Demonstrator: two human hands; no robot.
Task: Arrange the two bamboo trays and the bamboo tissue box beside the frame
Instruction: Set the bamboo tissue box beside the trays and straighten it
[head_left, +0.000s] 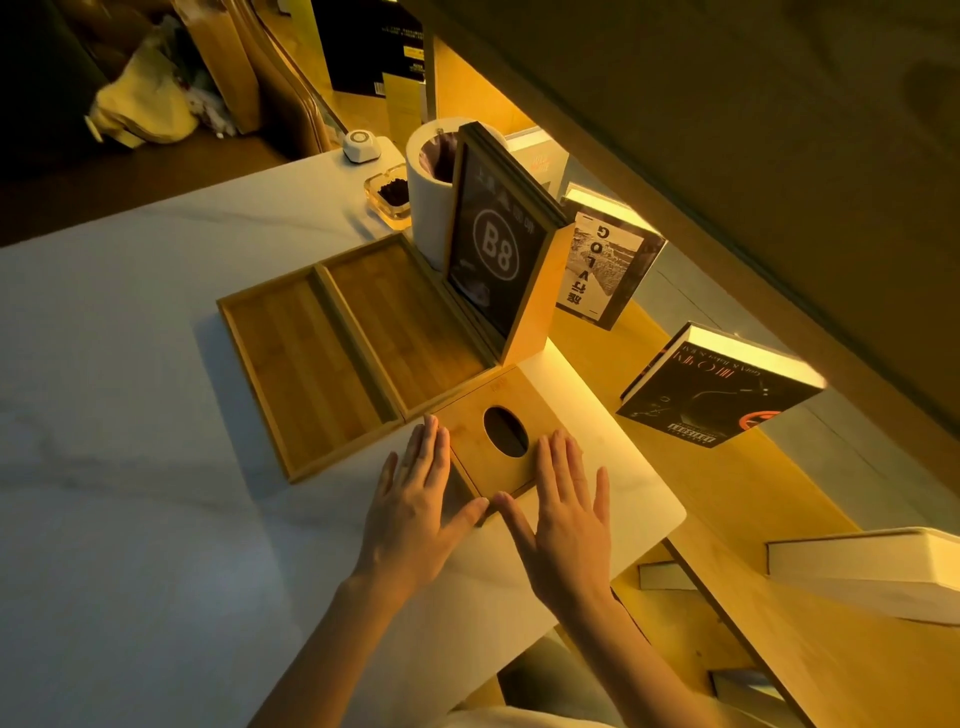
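Two flat bamboo trays lie side by side on the white table: the narrower left tray (306, 369) and the wider right tray (410, 322), whose far edge meets the upright frame (493, 254) showing "B8". The bamboo tissue box (498, 410), with an oval hole in its top, sits in front of the frame against the right tray's near end. My left hand (415, 504) lies flat with fingers spread on the box's left side. My right hand (561, 499) rests flat on the box's right near corner. Neither hand grips anything.
Behind the frame stand a white cylinder bin (426, 202), a glass ashtray (389, 195) and a small white device (360, 145). Books (717, 389) stand on a wooden shelf (753, 499) to the right. The table's right corner (670, 514) is close to my right hand.
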